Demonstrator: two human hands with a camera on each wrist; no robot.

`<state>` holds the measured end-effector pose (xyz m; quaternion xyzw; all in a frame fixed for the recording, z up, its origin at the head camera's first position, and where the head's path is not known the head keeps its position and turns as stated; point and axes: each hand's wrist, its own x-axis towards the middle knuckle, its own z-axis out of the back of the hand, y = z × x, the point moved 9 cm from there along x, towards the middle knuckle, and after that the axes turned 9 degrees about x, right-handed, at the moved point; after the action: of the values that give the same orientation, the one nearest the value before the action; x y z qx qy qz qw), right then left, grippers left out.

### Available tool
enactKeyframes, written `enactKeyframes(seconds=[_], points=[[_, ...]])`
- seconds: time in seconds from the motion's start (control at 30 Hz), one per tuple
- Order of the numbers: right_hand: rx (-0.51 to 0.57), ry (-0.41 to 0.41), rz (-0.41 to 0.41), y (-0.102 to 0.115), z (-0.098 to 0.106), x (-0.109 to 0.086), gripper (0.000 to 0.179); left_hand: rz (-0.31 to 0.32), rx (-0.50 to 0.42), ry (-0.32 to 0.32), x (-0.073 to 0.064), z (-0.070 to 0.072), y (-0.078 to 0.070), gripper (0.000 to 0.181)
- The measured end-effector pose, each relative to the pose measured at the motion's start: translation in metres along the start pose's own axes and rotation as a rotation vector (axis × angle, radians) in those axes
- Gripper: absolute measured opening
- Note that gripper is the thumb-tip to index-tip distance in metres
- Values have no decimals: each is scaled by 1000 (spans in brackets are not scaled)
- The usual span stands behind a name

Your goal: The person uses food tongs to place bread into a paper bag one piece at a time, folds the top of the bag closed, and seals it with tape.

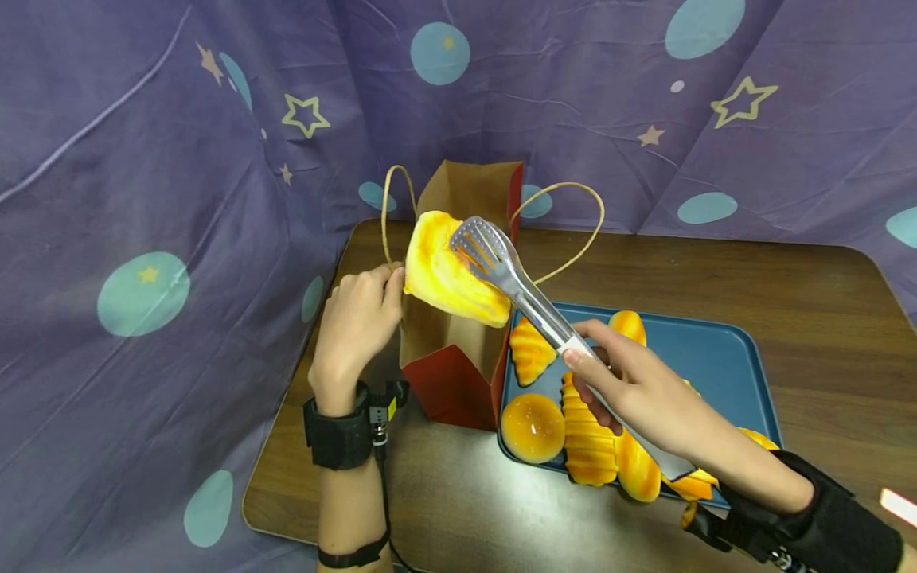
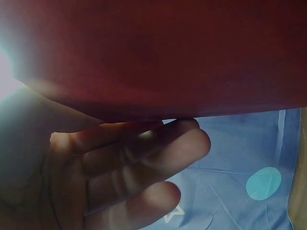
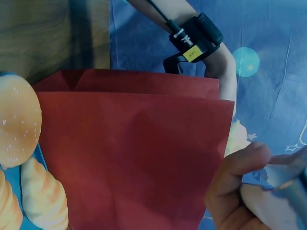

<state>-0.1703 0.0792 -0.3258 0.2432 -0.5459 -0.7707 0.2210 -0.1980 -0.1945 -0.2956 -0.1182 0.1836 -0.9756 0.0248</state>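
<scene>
My right hand [image 1: 637, 386] grips metal tongs [image 1: 540, 312] by their handles. A yellow, brown-edged slice of bread [image 1: 447, 274] is at the tongs' slotted tips, above the mouth of a red paper bag [image 1: 454, 386]. The bag stands upright and open, showing its brown inside. At its left rim is my left hand [image 1: 361, 318], thumb and forefinger pinching the edge just beside the bread. The left wrist view has the other fingers [image 2: 158, 165] bent below the bag's red side [image 2: 158, 52].
Right of the bag lies a blue tray [image 1: 705, 350] with a round bun [image 1: 533, 428], a ridged loaf [image 1: 589, 442] and several other breads. Two cord handles [image 1: 598, 211] stick out from the bag. A purple curtain [image 1: 544, 103] hangs behind the wooden table [image 1: 838, 318].
</scene>
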Motion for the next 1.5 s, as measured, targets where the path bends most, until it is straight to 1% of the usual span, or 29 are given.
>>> enactKeyframes(seconds=[0.1,0.23,0.33,0.4,0.5,0.63,0.73,0.77,0.83,0.87,0.93,1.0,1.07,1.17,1.23,1.37,1.5], points=[[-26,-19,-10,-1,0,-1,26,6,18,-7,0,1,1,35],[-22,-30,-26,-3,0,-2,27,11,35,-22,1,2,2,35],[-17,-28,-16,-1,0,-3,29,12,42,-33,0,2,2,35],[-27,-30,4,2,2,-5,30,12,42,-32,0,2,2,36],[-56,-48,59,8,8,-11,29,9,40,-32,0,2,2,37],[-72,-98,194,20,25,-22,30,2,37,-31,-1,2,0,37],[12,-144,292,24,45,-31,35,-3,34,-29,-2,3,0,37],[47,-163,310,23,53,-35,35,-5,34,-28,-2,3,0,36],[105,-205,315,17,70,-41,34,-6,35,-27,-3,4,-1,35],[142,-225,306,12,78,-44,33,-9,35,-26,-3,4,-1,34],[180,-267,253,-2,93,-48,27,-10,36,-23,-3,4,-2,35],[189,-289,174,-20,103,-49,21,-10,37,-20,-3,4,-3,35],[166,-296,67,-40,107,-48,21,-8,40,-17,-2,3,-4,35],[67,-265,-107,-70,102,-42,36,-4,43,-11,-1,4,-4,35],[2,-229,-199,-87,95,-35,47,-2,46,-12,-1,4,-4,35],[-9,-152,-296,-114,77,-16,58,2,41,-8,-4,3,0,36],[-10,-103,-391,-135,62,-3,69,11,33,-4,-8,-1,4,37]])
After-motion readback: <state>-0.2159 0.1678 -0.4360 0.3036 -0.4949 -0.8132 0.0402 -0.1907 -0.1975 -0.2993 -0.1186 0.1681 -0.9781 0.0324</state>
